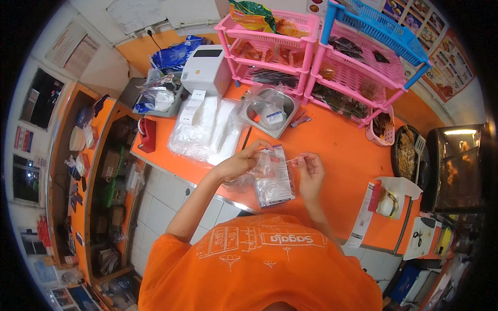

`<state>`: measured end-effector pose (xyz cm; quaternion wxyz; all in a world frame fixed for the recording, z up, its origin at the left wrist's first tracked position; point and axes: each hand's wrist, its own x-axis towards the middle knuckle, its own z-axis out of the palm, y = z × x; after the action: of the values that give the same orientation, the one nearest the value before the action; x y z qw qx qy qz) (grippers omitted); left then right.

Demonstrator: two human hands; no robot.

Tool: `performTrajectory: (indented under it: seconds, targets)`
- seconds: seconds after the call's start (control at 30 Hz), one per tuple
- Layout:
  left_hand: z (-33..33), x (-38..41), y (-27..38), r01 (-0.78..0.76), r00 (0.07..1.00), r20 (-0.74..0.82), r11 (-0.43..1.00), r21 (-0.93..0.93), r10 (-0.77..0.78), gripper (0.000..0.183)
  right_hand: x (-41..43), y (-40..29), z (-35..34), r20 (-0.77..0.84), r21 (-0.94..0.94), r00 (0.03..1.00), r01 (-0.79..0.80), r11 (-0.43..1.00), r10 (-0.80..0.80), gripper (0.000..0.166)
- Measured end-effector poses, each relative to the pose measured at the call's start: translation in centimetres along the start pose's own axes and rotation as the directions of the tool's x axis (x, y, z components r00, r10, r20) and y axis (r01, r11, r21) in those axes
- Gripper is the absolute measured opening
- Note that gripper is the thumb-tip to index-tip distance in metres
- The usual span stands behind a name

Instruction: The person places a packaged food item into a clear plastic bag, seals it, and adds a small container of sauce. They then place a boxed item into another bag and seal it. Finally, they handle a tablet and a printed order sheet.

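Observation:
Near the front edge of the orange table, my left hand holds the gathered part of a clear plastic bag. My right hand pinches a thin pale strip, which stretches towards the bag; whether it is a band or a tie is unclear. Under the left hand lies a package with a printed slip on its face, partly covered by clear plastic. More crumpled clear film spreads to its left. The left fingertips are partly hidden by the bag.
Beyond my hands stand a steel tray with bagged items, a stack of plastic bags and a label printer. Pink racks rise behind. A red tape dispenser is left; an open food box and long slip are right.

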<state>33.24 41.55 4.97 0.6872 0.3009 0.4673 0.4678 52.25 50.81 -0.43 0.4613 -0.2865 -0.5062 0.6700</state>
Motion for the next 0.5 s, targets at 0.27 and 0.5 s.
performTrajectory:
  seconds: [0.27, 0.5]
  targets:
    - [-0.2, -0.6, -0.3, -0.193, 0.981, 0.077, 0.9, 0.391, 0.177, 0.054, -0.6, 1.0, 1.5, 0.161, 0.069, 0.986, -0.046, 0.997, 0.035, 0.008]
    - [2.0, -1.5, 2.2, -0.081, 0.966, -0.065, 0.533, 0.842, 0.249, 0.052, -1.4, 0.9, 1.8, 0.198, 0.05, 0.979, -0.065, 0.997, 0.054, 0.006]
